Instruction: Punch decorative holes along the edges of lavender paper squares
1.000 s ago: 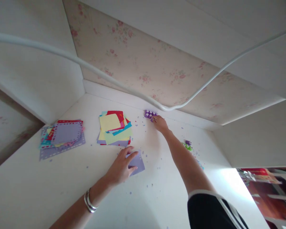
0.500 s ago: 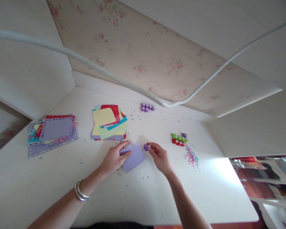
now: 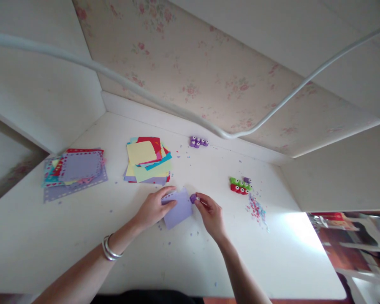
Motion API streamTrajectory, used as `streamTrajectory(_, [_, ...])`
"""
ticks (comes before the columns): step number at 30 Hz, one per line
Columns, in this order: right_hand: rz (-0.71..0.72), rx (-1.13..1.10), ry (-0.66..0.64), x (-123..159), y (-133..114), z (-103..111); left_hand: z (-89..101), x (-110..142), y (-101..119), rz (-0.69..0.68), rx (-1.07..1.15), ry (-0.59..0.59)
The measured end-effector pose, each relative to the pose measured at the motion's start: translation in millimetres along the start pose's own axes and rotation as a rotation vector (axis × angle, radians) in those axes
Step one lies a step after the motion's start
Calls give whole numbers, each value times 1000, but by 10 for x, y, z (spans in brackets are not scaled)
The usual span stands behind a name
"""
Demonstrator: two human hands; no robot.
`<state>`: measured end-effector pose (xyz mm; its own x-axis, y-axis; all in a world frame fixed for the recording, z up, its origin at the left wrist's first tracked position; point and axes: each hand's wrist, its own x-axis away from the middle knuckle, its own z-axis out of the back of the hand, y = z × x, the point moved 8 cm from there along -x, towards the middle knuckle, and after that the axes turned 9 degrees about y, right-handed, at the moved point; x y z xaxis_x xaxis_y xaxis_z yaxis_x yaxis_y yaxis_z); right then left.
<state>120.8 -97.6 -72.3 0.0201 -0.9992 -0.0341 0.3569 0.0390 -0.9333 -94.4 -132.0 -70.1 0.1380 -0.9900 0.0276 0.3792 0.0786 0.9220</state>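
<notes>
My left hand (image 3: 154, 206) grips a square of purple paper (image 3: 179, 211) by its left side, thumb on top. Small punched holes run along the paper's upper left edge. Between the thumb and fingers of my right hand (image 3: 211, 212) is a small purple craft punch (image 3: 194, 198), right at the paper's right edge. Whether the paper sits inside its slot I cannot tell. More purple punches (image 3: 198, 142) stand in a group near the back of the table.
A stack of coloured paper (image 3: 148, 160) lies behind my left hand, with punched sheets (image 3: 77, 169) farther left. Green punches (image 3: 240, 183) and red punches (image 3: 239, 190) stand at right, beside scattered confetti (image 3: 258, 210). A pale cable (image 3: 183, 113) crosses the upper view.
My right hand has come back from the purple punches at the rear with one of them and brought it to the paper's right edge. My left hand has taken hold of the paper.
</notes>
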Motion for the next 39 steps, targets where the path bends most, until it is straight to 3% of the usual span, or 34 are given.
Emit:
streamTrajectory(19, [95,47,-16,79,-147,-8,-6,-16,-29,-3,19,-6])
streamTrajectory(28, [237,159,-33,109,-273,-46,17,-14,-11,-7,32,1])
streamTrajectory(39, [291,350,-117,195,-327,-134,-64,35,28,-134,-167,23])
